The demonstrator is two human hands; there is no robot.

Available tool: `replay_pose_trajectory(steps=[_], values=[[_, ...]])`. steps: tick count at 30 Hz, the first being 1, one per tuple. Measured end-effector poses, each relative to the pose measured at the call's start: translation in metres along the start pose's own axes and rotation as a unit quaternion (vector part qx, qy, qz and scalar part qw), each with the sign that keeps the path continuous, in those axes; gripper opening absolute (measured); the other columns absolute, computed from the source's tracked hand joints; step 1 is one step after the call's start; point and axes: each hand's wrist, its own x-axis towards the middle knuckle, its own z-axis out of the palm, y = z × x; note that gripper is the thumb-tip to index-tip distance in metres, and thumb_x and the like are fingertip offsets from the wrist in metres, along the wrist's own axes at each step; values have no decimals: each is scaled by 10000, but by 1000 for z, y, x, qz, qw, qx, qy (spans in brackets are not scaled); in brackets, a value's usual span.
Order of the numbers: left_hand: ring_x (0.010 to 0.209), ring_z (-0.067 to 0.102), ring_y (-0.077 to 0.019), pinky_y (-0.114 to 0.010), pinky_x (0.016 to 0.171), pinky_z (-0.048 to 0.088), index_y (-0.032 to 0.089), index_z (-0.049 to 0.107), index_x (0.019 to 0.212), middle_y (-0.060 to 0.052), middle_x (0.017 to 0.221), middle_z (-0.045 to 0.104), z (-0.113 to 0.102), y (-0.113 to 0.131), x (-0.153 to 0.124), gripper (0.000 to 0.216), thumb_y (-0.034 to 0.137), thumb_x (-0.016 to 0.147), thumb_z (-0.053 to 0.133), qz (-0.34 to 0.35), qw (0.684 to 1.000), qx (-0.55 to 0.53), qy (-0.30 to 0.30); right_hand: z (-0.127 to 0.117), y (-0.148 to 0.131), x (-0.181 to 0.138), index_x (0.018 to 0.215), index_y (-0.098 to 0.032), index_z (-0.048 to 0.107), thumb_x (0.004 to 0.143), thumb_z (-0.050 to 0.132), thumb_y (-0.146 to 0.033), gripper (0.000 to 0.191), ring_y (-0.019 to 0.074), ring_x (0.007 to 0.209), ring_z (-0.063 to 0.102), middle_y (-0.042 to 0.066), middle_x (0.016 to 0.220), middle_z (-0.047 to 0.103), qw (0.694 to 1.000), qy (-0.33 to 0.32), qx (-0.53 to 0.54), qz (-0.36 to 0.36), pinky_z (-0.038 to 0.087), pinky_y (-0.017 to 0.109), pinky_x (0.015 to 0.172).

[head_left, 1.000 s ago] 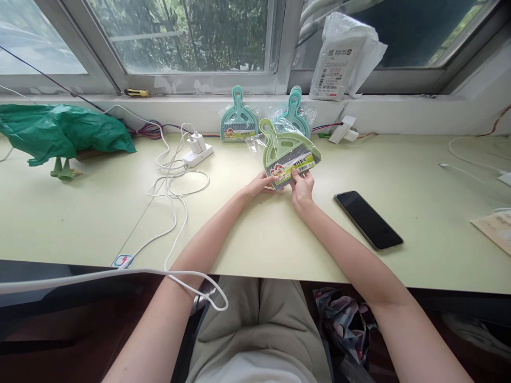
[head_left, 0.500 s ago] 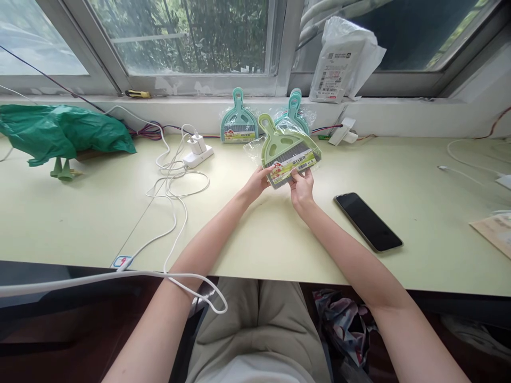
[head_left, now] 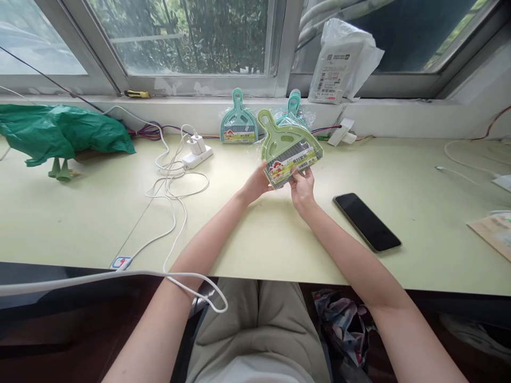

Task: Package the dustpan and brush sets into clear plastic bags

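A green dustpan and brush set (head_left: 285, 141) in clear plastic wrap is held tilted above the table, its handle pointing up and left. My left hand (head_left: 257, 181) grips its lower left corner. With thumb in front and fingers beneath, my right hand (head_left: 302, 187) pinches the lower edge near the printed label. Behind it, a teal dustpan set (head_left: 238, 119) leans upright against the wall below the sill. More teal dustpans (head_left: 294, 103) lean there to the right, partly hidden by the green one.
A black phone (head_left: 367, 221) lies right of my right arm. White cables and a power strip (head_left: 198, 156) with a plug are on the left, near a green plastic bag (head_left: 66, 133). A yellow cutter (head_left: 137, 94) and a wrapped package (head_left: 339, 64) rest on the sill.
The green dustpan set has turned slightly in my hands, its handle rising a little. My left hand has shifted slightly at its corner. Other things stay in place.
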Motion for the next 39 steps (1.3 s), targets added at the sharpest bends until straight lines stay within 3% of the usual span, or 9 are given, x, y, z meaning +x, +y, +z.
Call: replay_pose_trajectory(steps=[3,8,15,22,28,33,36,39], values=[[1243,558,-284,-426,1018,451,232,585,1271,-95,1233,668,-5,7,-1,757,784,839,299,38,998,-39,31,0,2,1,1055,-237,580,759,672,-175,316,137,1025,665,5,1103,689,1000,-13,4,7,533,366,992],[1247,553,-284,-426,1015,445,221,526,1337,-99,1215,673,-16,16,-2,884,830,815,154,75,991,-72,80,1,6,0,975,-225,586,727,719,-169,288,141,960,680,-6,995,712,998,-39,7,38,538,373,986],[1203,580,-275,-416,990,476,195,590,1245,-79,1164,698,-9,18,-6,674,691,890,303,69,991,-81,82,6,10,-11,964,-213,623,622,830,-246,401,188,960,693,9,932,734,986,-135,-21,97,561,404,945],[1154,621,-263,-415,1011,479,168,635,1154,-83,1100,721,-9,18,-7,500,534,910,397,27,991,-102,82,5,9,-11,936,-215,655,589,861,-319,417,192,945,698,14,947,748,980,-171,-30,98,566,390,934],[1262,544,-273,-427,1075,413,187,590,1243,-78,1228,670,-10,12,2,696,696,890,274,85,982,-143,94,3,10,-7,919,-232,641,622,839,-275,360,185,1000,684,-2,967,744,989,-122,-9,77,566,356,943],[1311,500,-287,-431,1072,405,225,587,1239,-66,1223,672,-12,7,6,813,821,811,237,75,994,-56,59,-7,13,7,944,-227,613,719,748,-210,263,161,1042,670,6,1057,715,999,-35,5,27,553,351,975],[1289,521,-273,-413,1044,432,242,566,1225,-69,1237,661,-9,4,7,702,775,811,373,74,996,12,51,-10,13,12,983,-224,603,755,694,-171,252,152,1070,662,18,1113,700,1000,-1,14,15,544,347,990],[1231,562,-264,-427,1009,460,221,538,1211,-87,1269,634,-8,-2,8,560,552,770,637,66,992,92,48,-10,11,12,1004,-222,603,773,659,-144,251,137,1036,673,14,1100,705,1000,8,21,16,549,331,977]])
